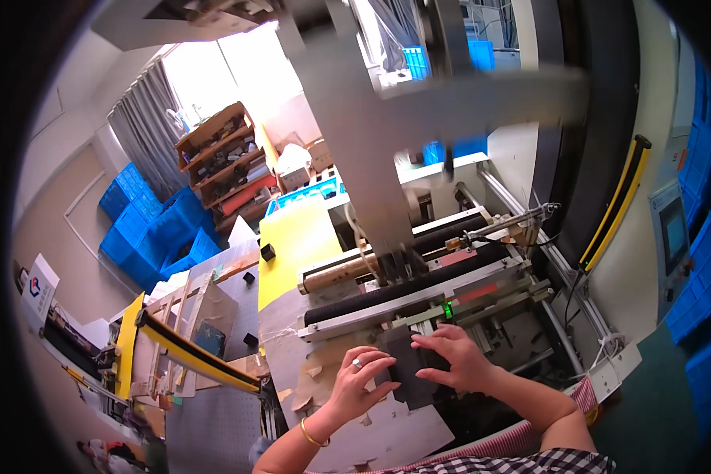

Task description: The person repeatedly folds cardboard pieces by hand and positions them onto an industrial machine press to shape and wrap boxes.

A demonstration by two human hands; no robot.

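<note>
A dark grey rectangular piece (407, 370), like a flat panel or box blank, lies between my hands at the front of a machine. My left hand (359, 383), with a ring and a bracelet on that arm, is curled at its left edge, thumb and fingertips against it. From the other side my right hand (457, 359) grips the right edge, index finger and thumb reaching over its face. Just beyond it stands a metal bar assembly (419, 312) with a small green light (449, 310). The underside of the piece is hidden.
A long black roller (371, 299) crosses behind the hands, and a blurred grey machine arm (371, 150) hangs above it. Yellow-black guard bars (197, 351) flank both sides. A control screen (673, 233) is at right. Blue crates (138, 237) and a wooden shelf (225, 162) stand back left.
</note>
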